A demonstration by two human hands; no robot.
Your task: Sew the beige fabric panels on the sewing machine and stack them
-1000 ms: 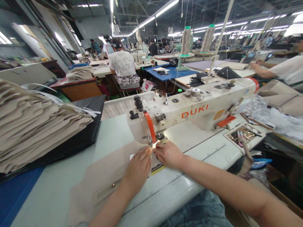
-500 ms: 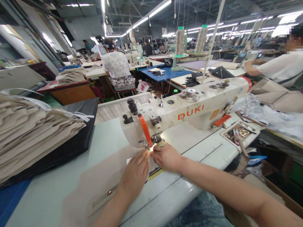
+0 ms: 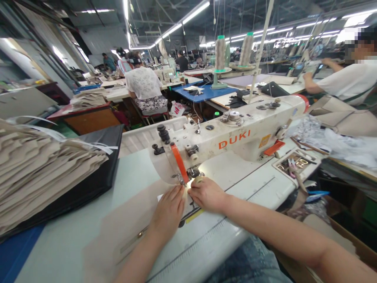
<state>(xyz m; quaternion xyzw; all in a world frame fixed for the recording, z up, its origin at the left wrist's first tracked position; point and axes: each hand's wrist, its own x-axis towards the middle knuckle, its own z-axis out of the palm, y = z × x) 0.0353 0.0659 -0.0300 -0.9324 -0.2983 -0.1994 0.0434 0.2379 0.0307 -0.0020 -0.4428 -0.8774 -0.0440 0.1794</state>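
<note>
At the needle area of a white sewing machine [image 3: 235, 137] marked DUKI, both hands work close together. My left hand [image 3: 167, 212] lies flat by the presser foot, fingers stretched out and side by side, on pale material. A small white edge [image 3: 159, 197] shows beside it. My right hand [image 3: 207, 194] is closed with its fingers bent, just right of the foot; what they pinch is hidden. An orange guard [image 3: 179, 161] stands above the fingertips. Left of my left wrist, a thin strip with a small metal piece [image 3: 140, 234] lies on a pale beige area.
Stacked beige fabric pieces [image 3: 44, 169] rest on black material [image 3: 113, 157] at left. A parts tray [image 3: 297, 165] with scissors and metal rings sits at right. Thread cones [image 3: 220, 53] stand behind the machine. A co-worker [image 3: 350, 78] sits at right; another person [image 3: 144, 82] sits ahead.
The view has shifted slightly. The strip with the metal piece sits a little nearer the machine. Both hands stay by the presser foot. The co-worker at right has raised an arm.
</note>
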